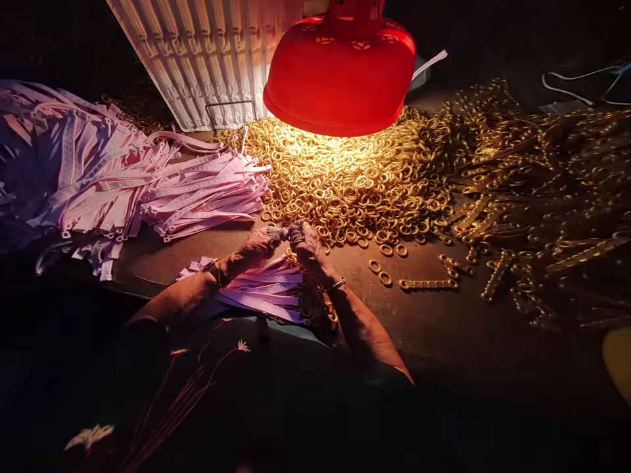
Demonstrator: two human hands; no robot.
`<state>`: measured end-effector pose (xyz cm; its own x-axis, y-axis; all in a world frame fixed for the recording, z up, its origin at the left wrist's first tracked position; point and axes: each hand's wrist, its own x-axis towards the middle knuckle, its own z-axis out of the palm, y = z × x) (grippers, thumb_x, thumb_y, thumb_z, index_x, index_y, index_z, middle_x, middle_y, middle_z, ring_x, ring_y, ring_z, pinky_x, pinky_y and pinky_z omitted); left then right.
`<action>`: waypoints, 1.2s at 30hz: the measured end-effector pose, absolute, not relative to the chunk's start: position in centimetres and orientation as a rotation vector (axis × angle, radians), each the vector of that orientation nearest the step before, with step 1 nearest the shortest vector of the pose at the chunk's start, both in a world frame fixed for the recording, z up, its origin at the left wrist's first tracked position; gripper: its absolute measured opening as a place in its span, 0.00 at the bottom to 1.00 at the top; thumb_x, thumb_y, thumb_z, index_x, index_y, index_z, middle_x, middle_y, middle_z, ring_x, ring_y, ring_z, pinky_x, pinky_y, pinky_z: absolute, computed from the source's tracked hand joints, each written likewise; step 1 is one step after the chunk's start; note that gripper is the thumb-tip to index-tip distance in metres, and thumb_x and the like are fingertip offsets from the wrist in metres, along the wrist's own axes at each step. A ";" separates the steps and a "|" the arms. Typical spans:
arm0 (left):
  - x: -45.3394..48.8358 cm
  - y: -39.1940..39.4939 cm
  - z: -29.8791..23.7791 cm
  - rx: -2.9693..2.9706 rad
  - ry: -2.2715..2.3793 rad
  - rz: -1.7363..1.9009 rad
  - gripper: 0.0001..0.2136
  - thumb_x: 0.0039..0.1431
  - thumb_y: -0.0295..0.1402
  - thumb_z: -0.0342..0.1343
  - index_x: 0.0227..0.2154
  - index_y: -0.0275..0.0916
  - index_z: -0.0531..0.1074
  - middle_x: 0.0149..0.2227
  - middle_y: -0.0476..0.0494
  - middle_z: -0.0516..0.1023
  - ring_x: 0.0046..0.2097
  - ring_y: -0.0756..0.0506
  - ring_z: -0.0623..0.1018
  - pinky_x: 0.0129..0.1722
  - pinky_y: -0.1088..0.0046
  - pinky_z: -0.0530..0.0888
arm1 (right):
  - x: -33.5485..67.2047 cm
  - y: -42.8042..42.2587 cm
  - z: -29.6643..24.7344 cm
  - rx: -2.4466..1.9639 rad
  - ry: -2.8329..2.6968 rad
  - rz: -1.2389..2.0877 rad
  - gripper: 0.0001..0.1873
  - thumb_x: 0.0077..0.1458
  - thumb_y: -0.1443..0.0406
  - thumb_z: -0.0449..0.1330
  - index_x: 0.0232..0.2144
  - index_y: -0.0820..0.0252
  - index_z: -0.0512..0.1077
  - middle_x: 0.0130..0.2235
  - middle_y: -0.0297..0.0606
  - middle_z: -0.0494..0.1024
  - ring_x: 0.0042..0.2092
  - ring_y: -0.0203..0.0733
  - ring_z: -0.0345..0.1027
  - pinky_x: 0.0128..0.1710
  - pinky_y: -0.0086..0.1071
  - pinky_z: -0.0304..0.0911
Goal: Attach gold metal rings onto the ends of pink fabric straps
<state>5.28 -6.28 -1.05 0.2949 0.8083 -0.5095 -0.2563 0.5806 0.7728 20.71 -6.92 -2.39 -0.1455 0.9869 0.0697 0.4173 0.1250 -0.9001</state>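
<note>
My left hand (263,242) and my right hand (304,244) meet in front of the ring pile, with fingers pinched together. Dark coverings show on some fingertips. Whatever is between the fingers is too small and shaded to name. Just below my hands lies a bundle of pale pink straps (269,289), with gold rings (320,302) at its right end, partly behind my right forearm. Beyond the hands spreads a large heap of gold rings (345,190), lit from above. To the left of it rests a stack of pink straps (207,190) with small end loops.
A red lamp shade (340,72) hangs low over the rings. Behind it stands a white ribbed panel (197,59). More pink straps (73,151) pile up at the far left. Gold-coloured strips (532,190) heap at the right, and one strip (428,284) lies alone on the dark table (394,328).
</note>
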 end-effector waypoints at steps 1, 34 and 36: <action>5.3 -6.4 -1.2 0.659 1.050 0.777 0.10 0.44 0.26 0.65 0.24 0.35 0.67 0.15 0.58 0.59 0.16 0.59 0.50 0.17 0.79 0.43 | 20.9 -6.7 -2.3 -1.399 -1.667 0.996 0.18 0.64 0.50 0.47 0.30 0.55 0.61 0.30 0.37 0.70 0.33 0.40 0.58 0.35 0.34 0.58; 2.6 -13.4 3.4 0.830 0.937 0.489 0.09 0.49 0.30 0.69 0.21 0.30 0.76 0.22 0.41 0.77 0.24 0.49 0.74 0.24 0.78 0.68 | 20.4 -18.4 2.1 -1.376 -1.769 1.259 0.19 0.61 0.47 0.55 0.33 0.55 0.59 0.28 0.37 0.71 0.28 0.39 0.61 0.29 0.32 0.57; 3.1 -13.3 3.5 0.777 0.946 0.469 0.10 0.47 0.30 0.70 0.19 0.31 0.75 0.21 0.42 0.76 0.23 0.49 0.74 0.24 0.77 0.70 | 20.4 -18.0 2.3 -1.332 -1.786 1.279 0.17 0.62 0.50 0.55 0.32 0.56 0.60 0.29 0.36 0.71 0.30 0.38 0.61 0.30 0.32 0.58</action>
